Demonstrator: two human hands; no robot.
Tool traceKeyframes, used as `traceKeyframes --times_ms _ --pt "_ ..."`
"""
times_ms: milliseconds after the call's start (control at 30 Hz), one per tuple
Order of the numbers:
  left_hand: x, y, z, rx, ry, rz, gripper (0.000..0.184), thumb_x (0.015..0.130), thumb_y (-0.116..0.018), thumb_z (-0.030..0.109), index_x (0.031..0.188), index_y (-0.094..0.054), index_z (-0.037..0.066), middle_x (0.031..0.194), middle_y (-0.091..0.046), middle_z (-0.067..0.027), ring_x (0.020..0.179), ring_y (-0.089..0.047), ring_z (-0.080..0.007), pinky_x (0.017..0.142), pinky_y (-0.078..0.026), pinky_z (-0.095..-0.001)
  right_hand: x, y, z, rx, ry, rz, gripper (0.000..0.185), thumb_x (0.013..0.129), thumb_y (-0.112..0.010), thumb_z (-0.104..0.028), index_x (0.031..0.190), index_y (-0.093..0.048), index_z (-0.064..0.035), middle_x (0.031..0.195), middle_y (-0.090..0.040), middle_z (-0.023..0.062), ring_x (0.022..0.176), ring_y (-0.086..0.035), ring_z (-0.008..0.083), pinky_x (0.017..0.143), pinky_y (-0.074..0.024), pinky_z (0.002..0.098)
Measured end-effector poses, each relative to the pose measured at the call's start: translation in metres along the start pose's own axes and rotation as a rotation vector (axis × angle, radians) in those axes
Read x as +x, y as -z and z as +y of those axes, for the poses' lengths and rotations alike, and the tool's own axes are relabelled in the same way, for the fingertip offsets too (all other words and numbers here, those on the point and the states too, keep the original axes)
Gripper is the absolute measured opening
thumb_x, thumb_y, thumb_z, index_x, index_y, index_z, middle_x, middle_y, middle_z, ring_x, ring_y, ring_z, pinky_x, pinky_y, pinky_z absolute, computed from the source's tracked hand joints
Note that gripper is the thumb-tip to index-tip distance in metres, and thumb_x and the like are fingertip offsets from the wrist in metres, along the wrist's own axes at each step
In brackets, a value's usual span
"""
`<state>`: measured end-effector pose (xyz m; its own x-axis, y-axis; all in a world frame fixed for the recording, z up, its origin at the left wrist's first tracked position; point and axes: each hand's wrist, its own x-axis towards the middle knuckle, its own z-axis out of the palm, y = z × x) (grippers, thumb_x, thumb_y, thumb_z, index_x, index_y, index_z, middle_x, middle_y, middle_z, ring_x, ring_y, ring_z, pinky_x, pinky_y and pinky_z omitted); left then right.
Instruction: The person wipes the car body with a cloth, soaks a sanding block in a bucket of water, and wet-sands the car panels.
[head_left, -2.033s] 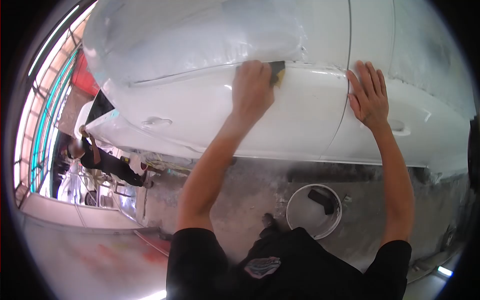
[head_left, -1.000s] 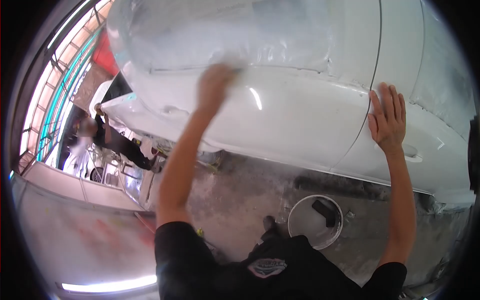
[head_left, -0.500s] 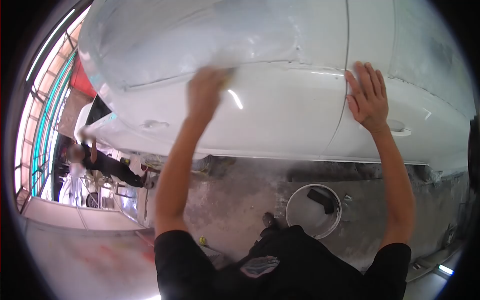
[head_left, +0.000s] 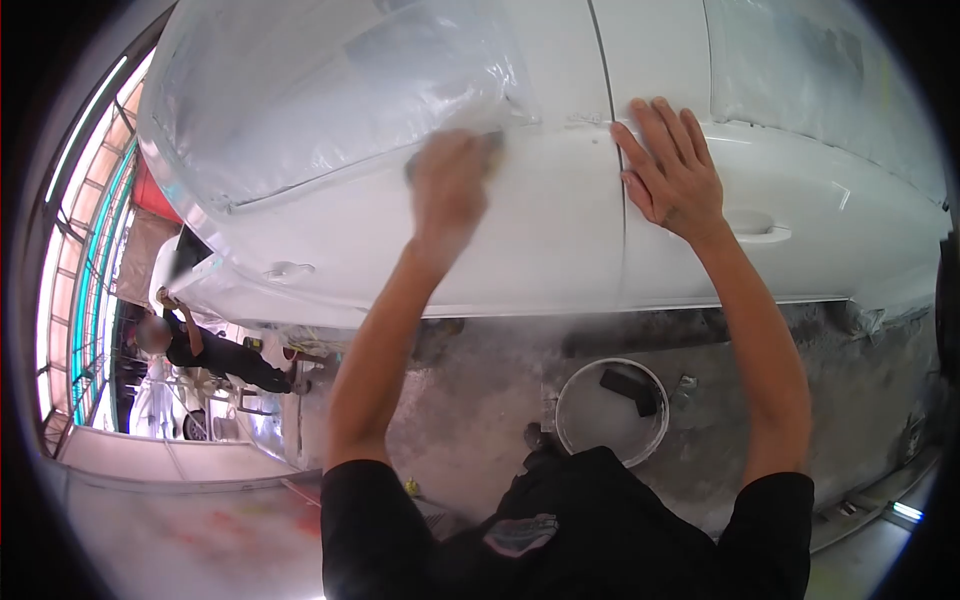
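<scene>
In the head view, a white car body (head_left: 540,220) fills the upper part, its windows covered with translucent plastic film (head_left: 300,100). The left hand (head_left: 450,190) is on the body just below the lower edge of this film, left of the door seam (head_left: 603,50). Its fingers are curled over a dark pad (head_left: 494,152), whose edges show on both sides of the hand. Hand and pad are blurred, so the pad's exact make and how tightly it is gripped cannot be told.

The right hand (head_left: 675,180) lies on the door panel to the right of the seam, palm down, fingers extended and slightly apart, with nothing in its grasp. Its index fingertip is right beside the seam. A white door handle (head_left: 760,233) is near the wrist, and another handle (head_left: 288,271) shows at the far left of the body.

Below the car, a round white bucket (head_left: 663,425) stands on the grey floor (head_left: 480,380), between the two forearms in the view. A black angled block (head_left: 630,390) lies inside, against its upper right side. The wearer's black T-shirt (head_left: 620,520) occupies the bottom.

At the left, well apart from both hands, a co-worker in dark clothing (head_left: 225,355) has raised hands near another white panel.
</scene>
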<state>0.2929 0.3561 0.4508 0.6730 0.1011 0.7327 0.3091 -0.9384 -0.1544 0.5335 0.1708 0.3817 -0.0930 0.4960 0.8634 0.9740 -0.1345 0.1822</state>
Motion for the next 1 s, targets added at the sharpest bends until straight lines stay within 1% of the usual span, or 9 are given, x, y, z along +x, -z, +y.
traceKeyframes --times_ms 100,233,500,633,733,800,867,933,1000 --pt "0.028 -0.032 0.052 -0.076 -0.088 0.011 0.032 0.074 -0.065 -0.006 0.104 -0.069 0.004 0.104 -0.065 -0.0083 0.1 -0.062 -0.0304 0.083 -0.053 -0.0399 0.003 0.003 0.003 0.02 0.008 0.008 0.048 0.093 -0.065 -0.028 0.14 -0.061 -0.0179 0.153 -0.05 0.0097 0.143 -0.045 0.0315 0.12 -0.0345 0.0515" --pt "0.028 -0.009 0.032 -0.018 -0.036 -0.144 0.036 0.075 -0.065 -0.007 0.108 -0.072 0.005 0.109 -0.067 -0.0068 0.102 -0.063 -0.0291 0.087 -0.054 -0.0405 0.001 0.005 0.007 0.068 0.008 0.007 0.049 0.091 -0.068 -0.026 0.139 -0.061 -0.0177 0.153 -0.051 0.0095 0.143 -0.045 0.0309 0.121 -0.0339 0.0507" --pt "0.045 -0.031 0.081 -0.074 -0.116 -0.041 0.032 0.075 -0.067 -0.006 0.105 -0.071 0.004 0.106 -0.066 -0.0091 0.101 -0.063 -0.0277 0.085 -0.054 -0.0393 0.002 0.004 0.006 0.067 0.007 0.004 0.047 0.092 -0.067 -0.022 0.138 -0.061 -0.0149 0.153 -0.051 0.0098 0.143 -0.045 0.0315 0.121 -0.0338 0.0506" --pt "0.022 -0.008 0.032 -0.021 0.021 -0.143 0.032 0.076 -0.067 -0.002 0.107 -0.071 0.006 0.104 -0.064 -0.0076 0.097 -0.062 -0.0295 0.083 -0.053 -0.042 -0.003 0.007 0.012 0.074 0.014 -0.016 0.048 0.092 -0.066 -0.021 0.14 -0.06 -0.0136 0.153 -0.051 0.0113 0.143 -0.045 0.0334 0.12 -0.034 0.0518" --pt "0.007 -0.017 0.027 0.116 0.002 -0.016 0.03 0.076 -0.067 -0.002 0.105 -0.07 0.003 0.101 -0.062 -0.0081 0.097 -0.061 -0.0302 0.082 -0.053 -0.0425 -0.004 -0.003 0.01 0.061 0.007 0.006 0.05 0.093 -0.065 -0.02 0.142 -0.058 -0.0122 0.153 -0.051 0.0126 0.142 -0.046 0.0352 0.12 -0.0339 0.0527" --pt "0.01 -0.02 0.032 0.055 0.018 0.008 0.03 0.076 -0.066 -0.003 0.104 -0.07 0.003 0.099 -0.062 -0.0089 0.097 -0.062 -0.0298 0.081 -0.053 -0.041 -0.001 0.002 0.01 0.072 0.019 0.01 0.048 0.094 -0.063 -0.02 0.141 -0.059 -0.0119 0.153 -0.051 0.0127 0.142 -0.046 0.0351 0.12 -0.0346 0.0522" --pt "0.006 -0.005 0.018 -0.01 -0.055 0.025 0.032 0.076 -0.065 -0.006 0.106 -0.071 0.005 0.105 -0.065 -0.0095 0.098 -0.064 -0.0299 0.082 -0.055 -0.0405 -0.001 0.002 0.011 0.071 0.03 0.007 0.046 0.095 -0.063 -0.021 0.14 -0.061 -0.0114 0.152 -0.052 0.0128 0.143 -0.046 0.035 0.12 -0.0351 0.0518" --pt "-0.028 0.0 -0.049 0.042 -0.068 0.097 0.037 0.076 -0.063 -0.009 0.109 -0.072 0.006 0.109 -0.068 -0.0099 0.1 -0.067 -0.0295 0.082 -0.057 -0.039 -0.002 0.0 0.008 0.063 0.035 0.0 0.044 0.095 -0.063 -0.021 0.138 -0.062 -0.0113 0.152 -0.053 0.0132 0.143 -0.045 0.035 0.12 -0.0352 0.0514" --pt "-0.046 0.044 -0.09 0.176 0.152 -0.035 0.036 0.077 -0.061 -0.01 0.107 -0.073 0.005 0.108 -0.07 -0.0105 0.099 -0.068 -0.0305 0.082 -0.058 -0.0381 -0.002 0.0 0.011 0.041 0.033 0.002 0.044 0.095 -0.062 -0.021 0.138 -0.063 -0.0108 0.151 -0.053 0.0137 0.143 -0.045 0.0349 0.12 -0.0352 0.0512"
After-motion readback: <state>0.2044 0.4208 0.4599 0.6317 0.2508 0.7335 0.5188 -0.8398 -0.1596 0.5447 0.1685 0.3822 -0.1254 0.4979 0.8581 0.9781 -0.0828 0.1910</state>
